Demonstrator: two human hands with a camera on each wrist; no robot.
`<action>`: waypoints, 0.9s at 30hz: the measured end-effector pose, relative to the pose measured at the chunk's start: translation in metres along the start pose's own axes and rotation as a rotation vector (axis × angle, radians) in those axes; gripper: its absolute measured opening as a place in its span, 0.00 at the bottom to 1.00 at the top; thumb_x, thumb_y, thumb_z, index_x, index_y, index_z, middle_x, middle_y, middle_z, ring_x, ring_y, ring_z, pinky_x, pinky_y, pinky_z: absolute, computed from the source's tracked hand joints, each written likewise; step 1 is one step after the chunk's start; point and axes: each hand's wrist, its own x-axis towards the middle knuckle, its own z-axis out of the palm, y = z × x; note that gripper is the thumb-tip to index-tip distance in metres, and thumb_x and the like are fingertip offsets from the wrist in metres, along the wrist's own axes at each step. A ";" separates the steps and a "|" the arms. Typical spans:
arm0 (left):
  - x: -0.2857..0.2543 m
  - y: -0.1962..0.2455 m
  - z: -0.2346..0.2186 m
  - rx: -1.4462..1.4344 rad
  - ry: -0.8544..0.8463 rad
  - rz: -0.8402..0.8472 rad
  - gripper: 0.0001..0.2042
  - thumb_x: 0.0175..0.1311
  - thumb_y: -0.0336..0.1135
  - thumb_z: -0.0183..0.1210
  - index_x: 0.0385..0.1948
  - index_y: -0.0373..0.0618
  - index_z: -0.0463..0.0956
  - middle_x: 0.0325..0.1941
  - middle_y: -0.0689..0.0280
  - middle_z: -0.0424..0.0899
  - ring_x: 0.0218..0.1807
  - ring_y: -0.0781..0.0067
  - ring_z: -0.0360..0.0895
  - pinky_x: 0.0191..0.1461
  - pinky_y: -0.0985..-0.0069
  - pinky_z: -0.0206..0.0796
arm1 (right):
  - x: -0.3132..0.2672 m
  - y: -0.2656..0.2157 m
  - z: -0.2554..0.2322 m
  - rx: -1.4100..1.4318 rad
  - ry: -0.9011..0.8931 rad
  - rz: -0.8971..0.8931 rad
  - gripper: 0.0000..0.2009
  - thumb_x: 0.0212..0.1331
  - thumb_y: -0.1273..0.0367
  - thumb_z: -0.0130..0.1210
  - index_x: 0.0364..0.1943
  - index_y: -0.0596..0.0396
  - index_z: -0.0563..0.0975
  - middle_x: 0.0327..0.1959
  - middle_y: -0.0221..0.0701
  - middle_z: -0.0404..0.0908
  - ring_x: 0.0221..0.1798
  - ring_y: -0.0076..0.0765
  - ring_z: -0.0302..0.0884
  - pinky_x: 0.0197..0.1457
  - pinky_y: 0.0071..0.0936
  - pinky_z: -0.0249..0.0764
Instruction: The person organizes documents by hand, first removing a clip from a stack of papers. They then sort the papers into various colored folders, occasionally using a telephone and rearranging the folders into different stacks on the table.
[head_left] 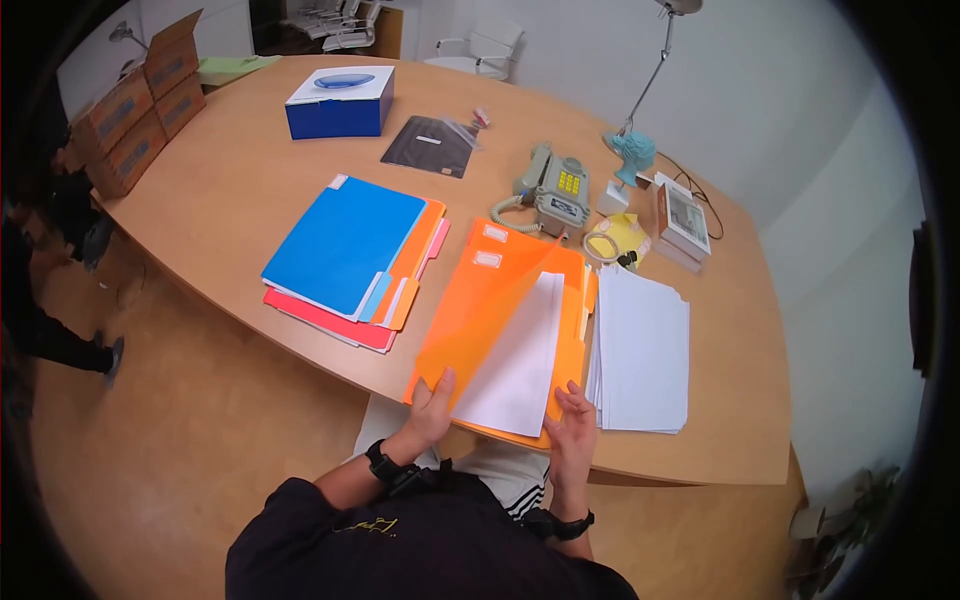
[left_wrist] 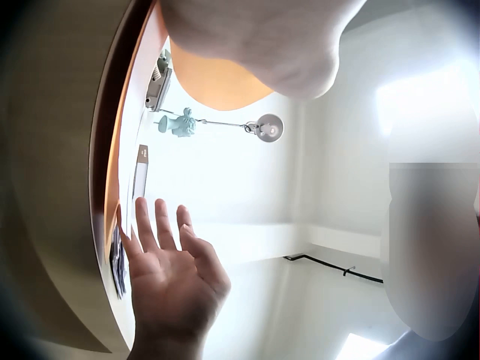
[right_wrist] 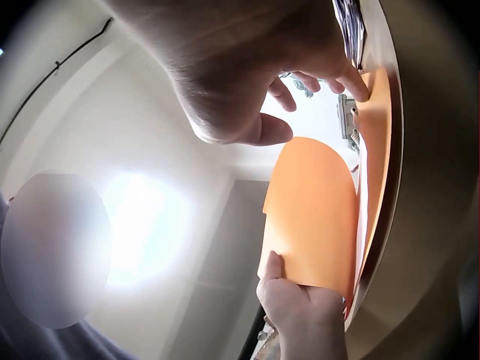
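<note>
An orange file folder (head_left: pixel 468 315) lies at the table's near edge, its cover lifted and curving over white paper (head_left: pixel 520 365) inside. My left hand (head_left: pixel 431 410) pinches the lower left edge of that cover; its thumb shows on the outside in the right wrist view, where the cover (right_wrist: pixel 311 217) bends upward. By the folder's lower right corner is my right hand (head_left: pixel 572 435), palm turned inward and fingers loosely spread. In the left wrist view the right hand (left_wrist: pixel 176 277) has nothing in its palm. More orange folder edges show under the open one.
Blue, orange and red folders (head_left: pixel 345 245) are stacked to the left. A pile of white paper (head_left: pixel 645 350) sits close on the right. Behind stand a telephone (head_left: pixel 562 195), a teal bust (head_left: pixel 632 155), books (head_left: pixel 682 225) and a blue-white box (head_left: pixel 340 105).
</note>
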 end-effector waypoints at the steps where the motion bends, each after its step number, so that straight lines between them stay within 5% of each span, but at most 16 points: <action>1: -0.001 -0.001 -0.001 -0.001 0.007 0.004 0.19 0.78 0.40 0.43 0.59 0.33 0.70 0.54 0.62 0.79 0.54 0.75 0.75 0.59 0.75 0.66 | 0.002 0.000 -0.001 0.142 0.002 0.067 0.25 0.58 0.82 0.50 0.62 0.56 0.65 0.74 0.41 0.54 0.76 0.42 0.55 0.71 0.40 0.66; 6: 0.000 0.001 0.004 -0.001 0.022 -0.003 0.20 0.78 0.40 0.43 0.59 0.33 0.69 0.56 0.62 0.79 0.56 0.74 0.75 0.60 0.75 0.66 | 0.004 0.002 0.006 0.253 0.058 0.126 0.28 0.56 0.86 0.49 0.63 0.57 0.62 0.75 0.42 0.51 0.75 0.44 0.56 0.65 0.33 0.72; 9: -0.002 -0.004 0.001 0.007 0.004 0.007 0.20 0.78 0.40 0.43 0.60 0.33 0.69 0.56 0.62 0.78 0.56 0.74 0.75 0.60 0.75 0.66 | 0.000 0.006 0.013 0.316 0.062 0.080 0.28 0.58 0.85 0.50 0.64 0.58 0.60 0.72 0.45 0.57 0.71 0.41 0.63 0.53 0.28 0.80; 11: -0.002 -0.004 0.002 -0.007 0.003 0.006 0.20 0.78 0.40 0.43 0.60 0.33 0.69 0.56 0.62 0.78 0.56 0.74 0.74 0.60 0.75 0.66 | -0.004 -0.008 0.022 0.178 -0.059 0.280 0.29 0.63 0.81 0.49 0.69 0.59 0.55 0.61 0.47 0.71 0.52 0.39 0.81 0.41 0.29 0.84; 12: -0.002 -0.003 0.003 -0.018 0.005 0.003 0.19 0.78 0.40 0.43 0.59 0.33 0.69 0.56 0.61 0.78 0.57 0.74 0.74 0.60 0.74 0.66 | -0.005 -0.006 0.024 0.174 -0.058 0.278 0.29 0.63 0.81 0.49 0.69 0.59 0.55 0.61 0.47 0.71 0.52 0.39 0.81 0.41 0.29 0.84; 14: -0.003 -0.005 0.003 -0.005 -0.004 0.007 0.19 0.78 0.40 0.43 0.59 0.33 0.69 0.57 0.62 0.78 0.57 0.74 0.74 0.61 0.74 0.65 | -0.008 0.001 0.025 -0.070 -0.103 0.262 0.32 0.67 0.79 0.48 0.72 0.59 0.49 0.48 0.43 0.79 0.33 0.33 0.84 0.28 0.24 0.82; 16: -0.002 -0.001 0.005 0.002 -0.012 0.015 0.19 0.78 0.39 0.43 0.59 0.33 0.69 0.57 0.62 0.78 0.58 0.73 0.73 0.61 0.74 0.64 | -0.006 0.004 0.026 -0.152 -0.081 0.265 0.32 0.67 0.79 0.48 0.73 0.58 0.49 0.44 0.41 0.80 0.29 0.31 0.83 0.27 0.23 0.80; 18: -0.003 0.007 0.008 0.098 -0.043 0.046 0.15 0.78 0.35 0.42 0.54 0.34 0.71 0.47 0.66 0.77 0.48 0.76 0.71 0.53 0.74 0.64 | -0.005 0.002 0.026 -0.240 -0.054 0.269 0.32 0.68 0.79 0.47 0.74 0.58 0.49 0.39 0.40 0.81 0.25 0.29 0.82 0.25 0.22 0.79; 21: -0.004 0.009 0.011 0.108 -0.078 0.040 0.16 0.76 0.33 0.43 0.57 0.33 0.70 0.51 0.62 0.76 0.53 0.70 0.72 0.59 0.73 0.62 | -0.002 -0.001 0.022 -0.368 -0.030 0.193 0.28 0.69 0.78 0.46 0.72 0.61 0.55 0.36 0.39 0.81 0.23 0.26 0.80 0.23 0.21 0.77; 23: -0.003 0.008 0.013 0.132 -0.078 0.098 0.16 0.74 0.31 0.44 0.59 0.34 0.69 0.54 0.59 0.76 0.57 0.67 0.71 0.63 0.72 0.60 | -0.001 0.001 0.010 -0.433 0.092 0.111 0.18 0.71 0.75 0.46 0.62 0.65 0.67 0.29 0.37 0.80 0.20 0.24 0.79 0.20 0.19 0.74; 27: 0.005 0.031 0.019 0.241 -0.162 0.232 0.20 0.70 0.27 0.48 0.63 0.34 0.66 0.63 0.51 0.71 0.67 0.55 0.67 0.71 0.67 0.55 | 0.008 -0.014 -0.038 -0.278 0.251 0.127 0.08 0.73 0.71 0.47 0.46 0.63 0.73 0.21 0.32 0.78 0.16 0.23 0.75 0.18 0.18 0.70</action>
